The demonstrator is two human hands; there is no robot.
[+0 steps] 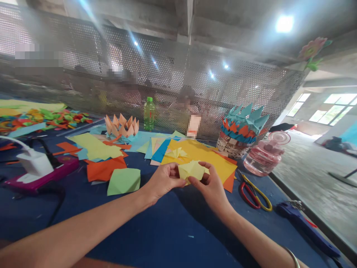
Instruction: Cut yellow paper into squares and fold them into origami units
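Note:
Both my hands hold one small folded piece of pale yellow paper (192,169) just above the blue table (156,230). My left hand (164,180) pinches its left edge with thumb and fingers closed. My right hand (209,183) grips its right side, fingers curled round it. Just behind lies a stack of yellow and orange sheets (206,158) with a small folded yellow shape (176,153) on top.
A green folded sheet (124,181) and orange sheets (103,168) lie to the left, beside a magenta device with a white plug (36,167). Scissors (254,193), a pink water bottle (263,154), a basket with paper crowns (241,130), a green bottle (149,114) and a blue tool (304,223) stand right and behind.

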